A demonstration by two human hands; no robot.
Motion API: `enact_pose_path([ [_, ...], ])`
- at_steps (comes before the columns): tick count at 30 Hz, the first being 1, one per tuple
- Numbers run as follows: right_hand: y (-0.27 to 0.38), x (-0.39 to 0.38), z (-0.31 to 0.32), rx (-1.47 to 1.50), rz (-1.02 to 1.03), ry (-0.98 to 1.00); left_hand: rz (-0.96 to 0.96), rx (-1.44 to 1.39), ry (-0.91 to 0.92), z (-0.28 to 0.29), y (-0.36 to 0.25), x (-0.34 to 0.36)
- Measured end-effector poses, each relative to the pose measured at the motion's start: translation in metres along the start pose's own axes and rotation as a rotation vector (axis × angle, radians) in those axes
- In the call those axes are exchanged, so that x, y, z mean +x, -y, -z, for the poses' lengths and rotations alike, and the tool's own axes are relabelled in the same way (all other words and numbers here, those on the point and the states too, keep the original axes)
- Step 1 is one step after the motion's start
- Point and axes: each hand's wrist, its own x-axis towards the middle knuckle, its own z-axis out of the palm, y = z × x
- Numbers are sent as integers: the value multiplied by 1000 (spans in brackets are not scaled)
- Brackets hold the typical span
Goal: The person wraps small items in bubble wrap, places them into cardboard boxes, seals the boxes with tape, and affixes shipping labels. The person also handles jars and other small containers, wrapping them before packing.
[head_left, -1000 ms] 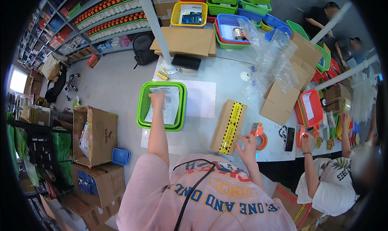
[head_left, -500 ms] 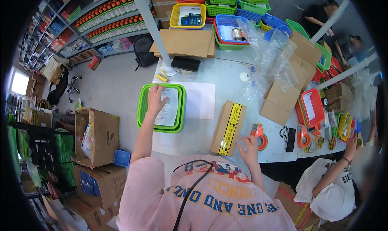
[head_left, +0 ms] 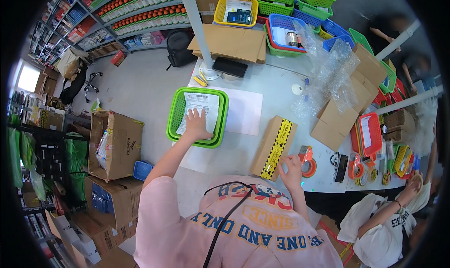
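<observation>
My left hand [head_left: 197, 125] lies with spread fingers on a printed paper sheet [head_left: 205, 103] in a green plastic basket [head_left: 175, 109]. The basket appears to be stacked in another green one, and the hand covers the sheet's lower part. To the right, a long brown carton [head_left: 268, 143] has yellow-and-black warning tape along its top. My right hand [head_left: 291, 170] is at the carton's near right edge, fingers apart and slightly bent, with nothing seen in it. Just beyond that hand sits an orange tape dispenser [head_left: 305, 154] with its roll.
A white sheet [head_left: 244, 111] lies beside the baskets. Farther back are a black phone [head_left: 230, 67], a yellow cutter [head_left: 200, 80], flat cardboard [head_left: 229, 42] and a white post [head_left: 196, 24]. Bubble wrap [head_left: 328, 68] covers the right side. A co-worker's hand [head_left: 412, 186] shows at far right.
My left hand has moved from the basket's far rim toward me, onto the sheet. My right hand stays by the carton's near end. The whole view has shifted slightly.
</observation>
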Motion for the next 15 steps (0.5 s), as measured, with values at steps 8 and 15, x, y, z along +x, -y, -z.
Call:
enact_pose_path([
  [8, 0, -2, 1, 17, -43, 22, 220, 33, 159, 10, -30, 9],
  [15, 5, 1, 11, 185, -41, 60, -52, -157, -518, 18, -10, -7],
])
